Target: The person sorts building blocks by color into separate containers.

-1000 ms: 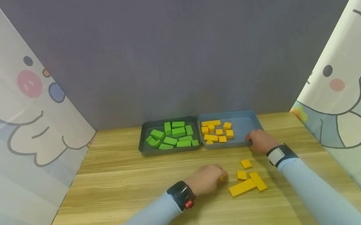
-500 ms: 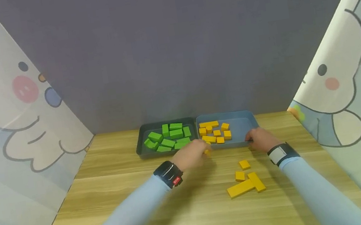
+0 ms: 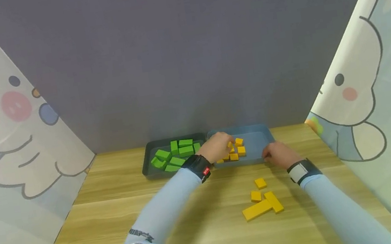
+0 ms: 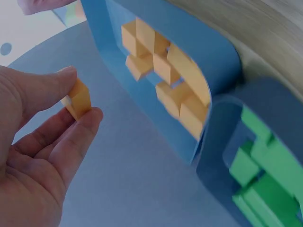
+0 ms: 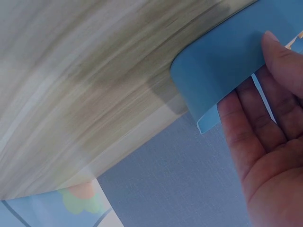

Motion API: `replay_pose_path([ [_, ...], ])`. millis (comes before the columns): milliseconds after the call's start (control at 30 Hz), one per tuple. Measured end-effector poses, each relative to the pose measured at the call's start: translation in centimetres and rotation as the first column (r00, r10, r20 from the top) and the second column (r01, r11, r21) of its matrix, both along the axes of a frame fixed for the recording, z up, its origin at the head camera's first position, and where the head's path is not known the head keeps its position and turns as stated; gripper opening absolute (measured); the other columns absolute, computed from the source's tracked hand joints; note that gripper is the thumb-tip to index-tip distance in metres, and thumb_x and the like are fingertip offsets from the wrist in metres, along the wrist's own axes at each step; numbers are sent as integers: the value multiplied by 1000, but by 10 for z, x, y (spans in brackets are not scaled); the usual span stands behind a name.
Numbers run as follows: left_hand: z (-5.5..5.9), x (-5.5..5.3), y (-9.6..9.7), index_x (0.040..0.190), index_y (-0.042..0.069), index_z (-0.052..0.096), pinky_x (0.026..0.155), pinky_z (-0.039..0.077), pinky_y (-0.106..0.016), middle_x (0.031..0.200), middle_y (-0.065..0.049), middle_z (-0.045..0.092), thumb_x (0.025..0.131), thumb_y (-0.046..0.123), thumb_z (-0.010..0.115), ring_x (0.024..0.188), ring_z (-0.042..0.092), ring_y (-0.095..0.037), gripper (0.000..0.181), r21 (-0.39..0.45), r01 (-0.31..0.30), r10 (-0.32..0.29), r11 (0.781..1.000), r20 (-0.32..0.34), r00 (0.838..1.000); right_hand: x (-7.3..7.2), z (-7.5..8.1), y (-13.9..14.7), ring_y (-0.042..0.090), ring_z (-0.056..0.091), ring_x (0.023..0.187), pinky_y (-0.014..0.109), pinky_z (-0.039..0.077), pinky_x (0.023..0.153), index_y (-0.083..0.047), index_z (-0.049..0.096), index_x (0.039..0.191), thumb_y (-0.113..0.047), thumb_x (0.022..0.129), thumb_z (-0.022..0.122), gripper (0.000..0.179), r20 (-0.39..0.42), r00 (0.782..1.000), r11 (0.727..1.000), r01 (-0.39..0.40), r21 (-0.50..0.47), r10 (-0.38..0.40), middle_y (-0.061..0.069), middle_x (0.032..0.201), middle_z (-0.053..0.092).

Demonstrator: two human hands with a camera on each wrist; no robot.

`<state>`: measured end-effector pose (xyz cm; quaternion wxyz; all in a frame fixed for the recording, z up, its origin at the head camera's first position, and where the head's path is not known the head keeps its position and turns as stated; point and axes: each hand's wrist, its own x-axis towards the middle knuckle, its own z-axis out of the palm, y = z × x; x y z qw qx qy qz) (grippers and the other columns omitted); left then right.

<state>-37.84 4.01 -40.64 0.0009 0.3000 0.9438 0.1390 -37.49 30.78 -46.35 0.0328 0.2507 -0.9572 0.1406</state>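
My left hand is over the left part of the blue tray. In the left wrist view, its thumb and fingertips pinch a small yellow block. Several yellow blocks lie inside that tray, partly hidden by the hand in the head view. My right hand grips the tray's near rim towards its right corner. From the right wrist, the thumb is against the outer wall and the other fingers reach inside.
Left of the blue tray, a dark tray holds green blocks. Nearer me on the wooden table lie two small yellow blocks and two longer yellow blocks. A grey panel rises behind the trays.
My left hand has carried the small yellow block from the table, forward past the near rim and over the blue tray. My right hand has stayed at the tray's rim.
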Motion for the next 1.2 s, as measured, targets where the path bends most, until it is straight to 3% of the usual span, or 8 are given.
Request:
replay_pose_path([
  [233, -23, -12, 33, 128, 9, 73, 97, 60, -26, 130, -3, 74, 98, 10, 71, 120, 69, -19, 31, 10, 61, -61, 998, 8, 998, 7, 0, -3, 23, 72, 85, 46, 63, 82, -5, 82, 94, -2, 88, 79, 8, -12, 1000, 1000, -3, -4, 3, 8, 94, 79],
  [367, -32, -15, 43, 126, 8, 75, 94, 60, -26, 127, -4, 76, 96, 10, 73, 117, 71, -19, 29, 16, 62, -62, 998, 8, 998, 10, 0, -6, 21, 71, 84, 44, 63, 81, -6, 82, 93, -1, 89, 77, 8, -22, 1000, 1000, -11, -1, 11, 6, 93, 79],
  [633, -42, -19, 63, 129, 11, 73, 92, 60, -23, 130, -3, 74, 98, 6, 70, 118, 71, -18, 32, 8, 58, -58, 998, -11, 998, 14, -2, -11, 21, 72, 84, 42, 63, 79, -5, 82, 93, -1, 89, 77, 8, -51, 998, 1000, -20, 0, 20, 6, 92, 80],
  [900, -50, -23, 79, 130, 9, 72, 99, 59, -27, 132, -5, 73, 98, -3, 65, 123, 68, -20, 35, 9, 90, -89, 996, -13, 996, 16, -6, -14, 16, 70, 78, 38, 63, 74, -6, 82, 88, -1, 88, 78, 6, -98, 994, 999, -44, -9, 43, 6, 87, 79],
  [1200, -56, -26, 75, 130, 12, 72, 100, 58, -27, 133, -2, 73, 99, -3, 63, 123, 68, -19, 35, -7, 44, -44, 999, 33, 999, 12, -11, -21, 13, 67, 76, 35, 61, 73, -7, 82, 87, 0, 88, 77, 9, -71, 996, 998, -61, -27, 58, 6, 86, 78],
])
